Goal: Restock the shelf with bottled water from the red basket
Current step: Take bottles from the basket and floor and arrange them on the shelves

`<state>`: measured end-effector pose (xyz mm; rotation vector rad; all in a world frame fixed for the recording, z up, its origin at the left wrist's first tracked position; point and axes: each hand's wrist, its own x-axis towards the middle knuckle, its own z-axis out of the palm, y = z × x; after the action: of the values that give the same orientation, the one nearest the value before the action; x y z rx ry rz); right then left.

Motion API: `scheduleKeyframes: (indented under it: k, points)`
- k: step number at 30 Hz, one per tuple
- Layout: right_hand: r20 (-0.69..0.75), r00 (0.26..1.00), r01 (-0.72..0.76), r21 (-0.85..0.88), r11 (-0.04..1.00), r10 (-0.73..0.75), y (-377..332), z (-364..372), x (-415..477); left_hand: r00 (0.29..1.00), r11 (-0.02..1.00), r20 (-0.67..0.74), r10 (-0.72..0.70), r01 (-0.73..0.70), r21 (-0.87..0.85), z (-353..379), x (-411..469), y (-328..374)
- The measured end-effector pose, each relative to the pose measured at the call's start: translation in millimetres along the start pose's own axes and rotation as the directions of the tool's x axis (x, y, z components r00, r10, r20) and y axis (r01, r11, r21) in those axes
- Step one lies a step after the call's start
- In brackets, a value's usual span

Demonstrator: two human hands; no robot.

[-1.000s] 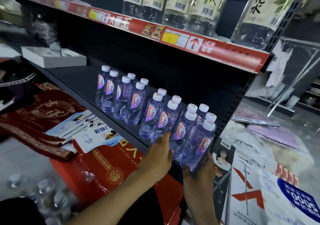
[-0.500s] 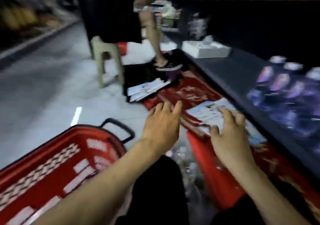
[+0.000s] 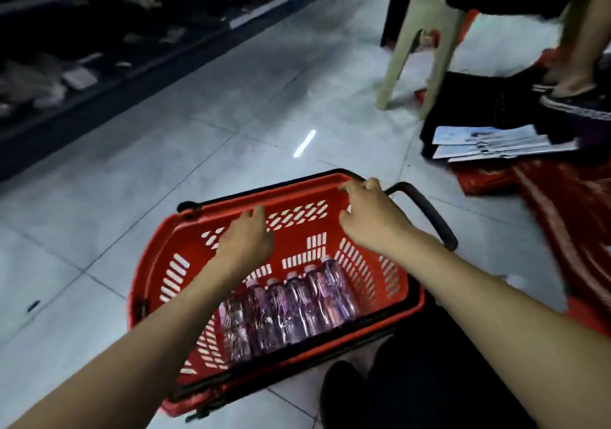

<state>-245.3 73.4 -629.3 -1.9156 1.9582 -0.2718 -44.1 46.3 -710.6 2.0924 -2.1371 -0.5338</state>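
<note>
Since the frame half a second earlier, the view has swung away from the shelf and down. Both hands, which then hovered to the right of the basket, have moved over it. The red slotted plastic basket [image 3: 145,280] now fills the near centre and stands on the pale grey tiled floor [image 3: 165,164].

Left hand [image 3: 246,242]: held above the basket's interior, back upward, fingers extended toward the far wall. Its grip is relaxed and holds nothing.

Right hand [image 3: 372,218]: held over the far right corner, fingers loosely bent, with the tips close to the far rim. Whether they touch the rim cannot be told. Nothing is seen held in its grip. The curved black basket handle [image 3: 426,210] lies just right of this hand.

Clear purple-tinted water bottles with pale caps [image 3: 297,303]: lying side by side in a row along the near right of the basket floor, caps pointing to the far side, below and apart from both hands. Motion blur hides their labels.

Surroundings: a beige plastic stool [image 3: 426,32] stands far right, beside another person's sandalled foot [image 3: 575,96]. A fanned stack of printed leaflets [image 3: 489,141] lies nearer, above patterned red cloth [image 3: 568,217]. Dark low shelving [image 3: 66,81] runs along the far left.
</note>
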Motion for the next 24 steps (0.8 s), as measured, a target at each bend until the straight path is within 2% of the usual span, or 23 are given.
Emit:
scheduleKeyframes:
  k: [3,7,12,16,18,20,24]
  points:
    - [0.223,0.973,-0.063,0.002,0.998,0.061,-11,42,36,0.962,0.972,0.202,-0.181,0.206,-0.110,43,8,-41]
    - [0.451,0.881,-0.159,-0.003,0.987,0.143,-10,107,70,0.879,0.907,0.402,-0.256,0.362,-0.215,111,8,-83]
    - [0.657,0.732,-0.193,-0.058,0.979,0.183,4,191,80,0.788,0.770,0.493,-0.369,0.556,-0.313,181,2,-113]
    - [0.766,0.614,-0.173,-0.104,0.979,0.190,10,245,81,0.681,0.664,0.586,-0.439,0.685,-0.300,193,7,-110]
    - [0.800,0.558,-0.172,-0.150,0.974,0.222,13,264,77,0.655,0.633,0.599,-0.460,0.715,-0.296,196,13,-111]
    - [0.794,0.550,-0.225,-0.160,0.961,0.261,16,283,73,0.647,0.640,0.626,-0.436,0.712,-0.290,200,15,-115]
    - [0.663,0.680,-0.273,-0.168,0.947,0.313,9,308,68,0.620,0.588,0.646,-0.445,0.747,-0.312,215,19,-127]
